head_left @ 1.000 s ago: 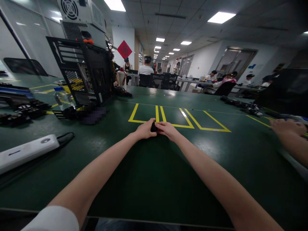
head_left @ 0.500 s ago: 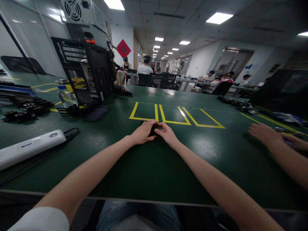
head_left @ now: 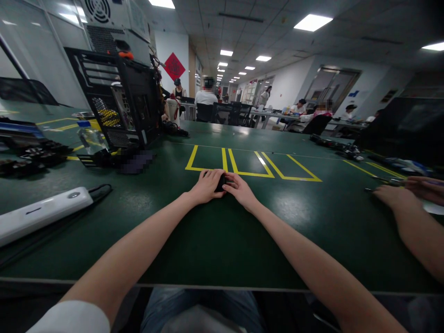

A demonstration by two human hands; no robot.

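Note:
Both of my hands meet over the green table (head_left: 222, 245), just in front of the yellow tape outlines. A small black block-like object (head_left: 221, 183) sits between them, mostly covered by fingers, so its exact kind does not show. My left hand (head_left: 207, 186) is wrapped over its left side and top, the fingers curved around it. From the other side, my right hand (head_left: 240, 188) pinches its right edge with thumb and fingers.
Yellow tape (head_left: 255, 175) marks the table ahead. To the left are a white power strip (head_left: 45, 213), a plastic bottle (head_left: 90, 138) and an open black computer case (head_left: 114, 101). A co-worker's hand (head_left: 395, 196) works at the right, near dark cables (head_left: 342, 149).
My hands stay around the black object with little visible movement. At the right, the co-worker's hands have shifted, and a thin tool-like item now shows by them. The view has moved slightly.

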